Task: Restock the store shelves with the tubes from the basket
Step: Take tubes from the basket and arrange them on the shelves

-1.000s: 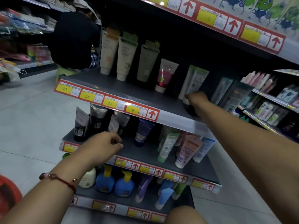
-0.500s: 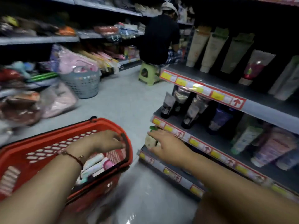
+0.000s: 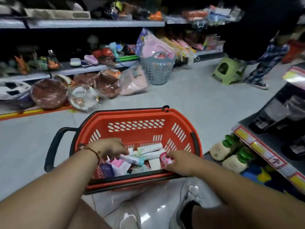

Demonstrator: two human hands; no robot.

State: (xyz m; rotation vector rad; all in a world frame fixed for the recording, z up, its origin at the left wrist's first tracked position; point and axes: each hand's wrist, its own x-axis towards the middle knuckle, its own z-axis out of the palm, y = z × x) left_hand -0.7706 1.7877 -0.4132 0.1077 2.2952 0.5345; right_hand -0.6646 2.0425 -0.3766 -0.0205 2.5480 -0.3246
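both hands in the red basket [image 3: 137, 119]: left hand [image 3: 112, 148] grips a tube [image 3: 132, 158], right hand [image 3: 179, 161] pinches a pink tube [image 3: 165, 160].

One red basket [image 3: 137, 128] sits on the floor, two hands inside it. Behind it stand one grey laundry basket [image 3: 156, 70] and one green stool [image 3: 228, 71]; right of it, two green-capped bottles [image 3: 234, 160] (the tubes inside overlap, uncountable).

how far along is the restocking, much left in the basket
Tubes already stand on the shelves at right. Both hands are in the red basket: the left hand holds a pale tube, the right hand a pink one. Several tubes remain.
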